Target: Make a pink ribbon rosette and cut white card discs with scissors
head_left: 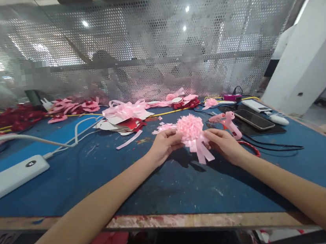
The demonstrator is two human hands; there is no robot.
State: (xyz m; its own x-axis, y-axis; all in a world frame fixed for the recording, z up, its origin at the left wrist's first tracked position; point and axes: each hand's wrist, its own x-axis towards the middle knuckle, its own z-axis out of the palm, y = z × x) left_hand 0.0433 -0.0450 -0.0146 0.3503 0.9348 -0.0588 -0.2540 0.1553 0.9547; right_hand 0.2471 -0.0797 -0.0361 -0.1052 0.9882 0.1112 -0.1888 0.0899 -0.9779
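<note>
Between my two hands, just above the blue tabletop, is a pink ribbon rosette with a ruffled round head and ribbon tails hanging down. My left hand pinches its left edge between thumb and fingers. On the opposite edge, my right hand grips it near the tails. A pink glue gun lies right behind my right hand. Behind the rosette, partly covered by it, sits a small heap of pink ribbon pieces. One loose pink ribbon strip rests to the left.
Pink ribbons lie over red and white card pieces at the back. A white power bank with cables is at the left. At the right are a phone and black cords. A perforated metal screen closes off the table's far side.
</note>
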